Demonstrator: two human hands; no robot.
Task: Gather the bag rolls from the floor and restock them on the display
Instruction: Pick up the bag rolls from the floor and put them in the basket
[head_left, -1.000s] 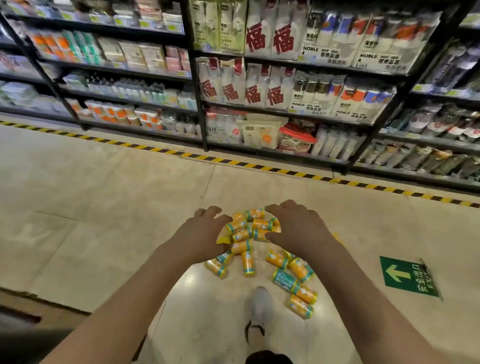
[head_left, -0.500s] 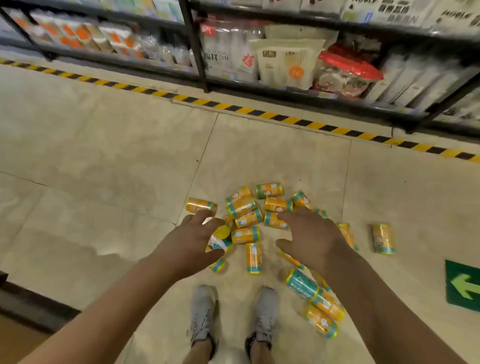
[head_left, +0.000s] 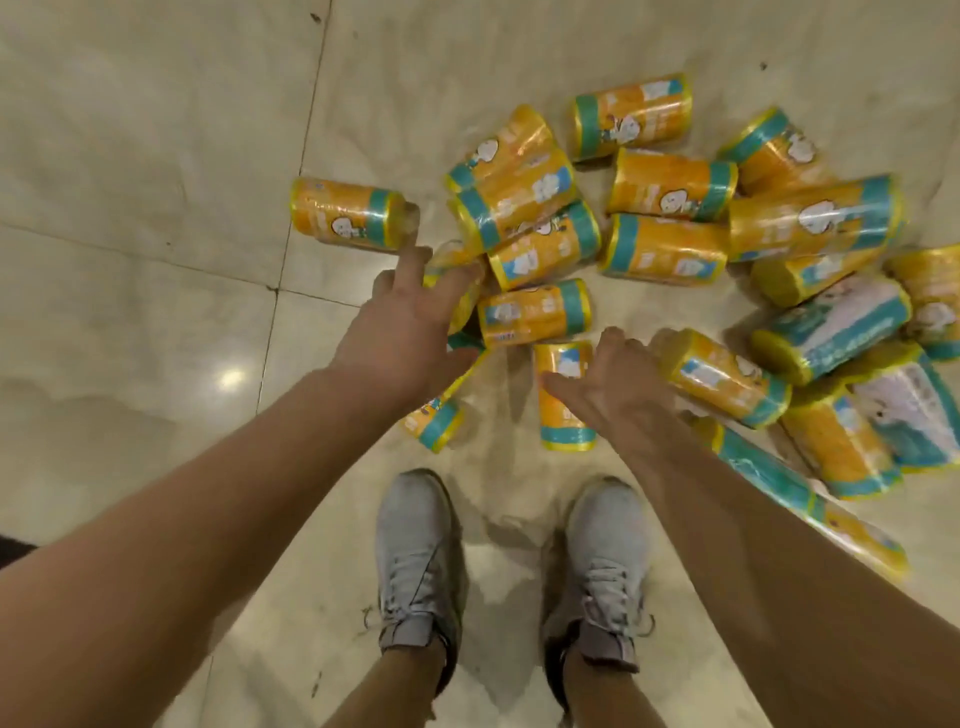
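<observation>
Hovered left hand (head_left: 410, 332), right hand (head_left: 613, 384) over bag rolls (head_left: 665, 249) scattered on floor (head_left: 156, 156), fingers spread, gripping nothing. Gathered none yet; judged whole pile, all restocking, left undone.

The bag rolls (head_left: 670, 249) are wrapped in thin, glossy plastic film, wrinkled in places. The floor (head_left: 130, 156) under the rolls is smooth polished tile, shiny enough to mirror a lamp left of them. The shoes (head_left: 415, 545) near the rolls are matt grey woven cloth, scuffed.
</observation>
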